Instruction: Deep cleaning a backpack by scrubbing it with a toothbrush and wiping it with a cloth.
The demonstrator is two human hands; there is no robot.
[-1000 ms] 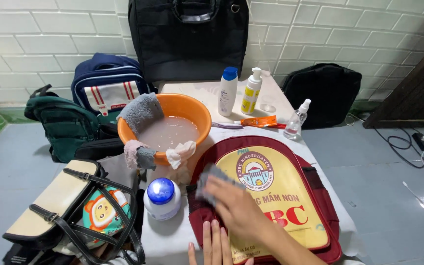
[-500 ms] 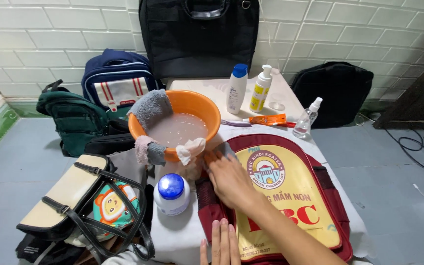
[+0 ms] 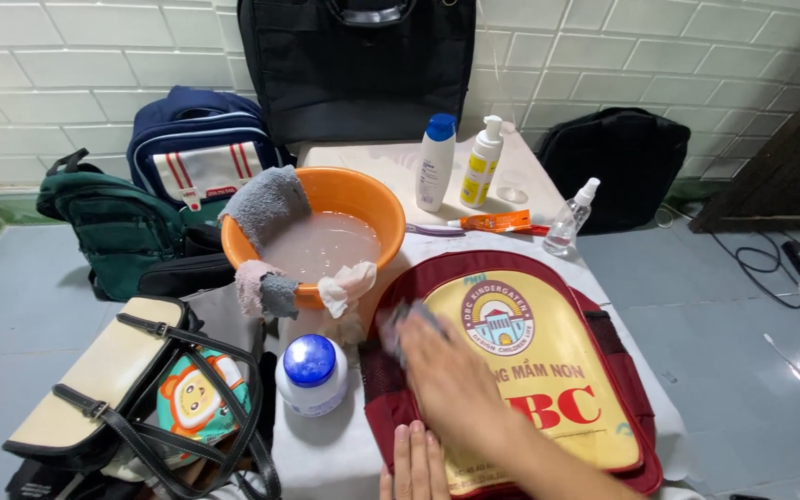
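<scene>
A maroon child's backpack (image 3: 548,370) with a glossy yellow front panel lies flat on the white-covered table (image 3: 326,454), face up for wiping. The right hand (image 3: 446,380) presses a grey cloth (image 3: 398,326) under flattened fingers, blurred; the left hand (image 3: 414,468), fingers straight and together, steadies its near edge. Behind stands an orange plastic basin (image 3: 363,199) of cloudy water, rags draped over its rim.

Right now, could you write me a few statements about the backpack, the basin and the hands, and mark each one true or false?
1. The right hand presses a cloth on the maroon backpack. True.
2. The orange basin is dry and empty. False: it holds cloudy water.
3. A grey cloth hangs over the basin's rim. True.
4. The left hand grips the blue-capped jar. False: it lies flat at the backpack's lower edge.
</scene>
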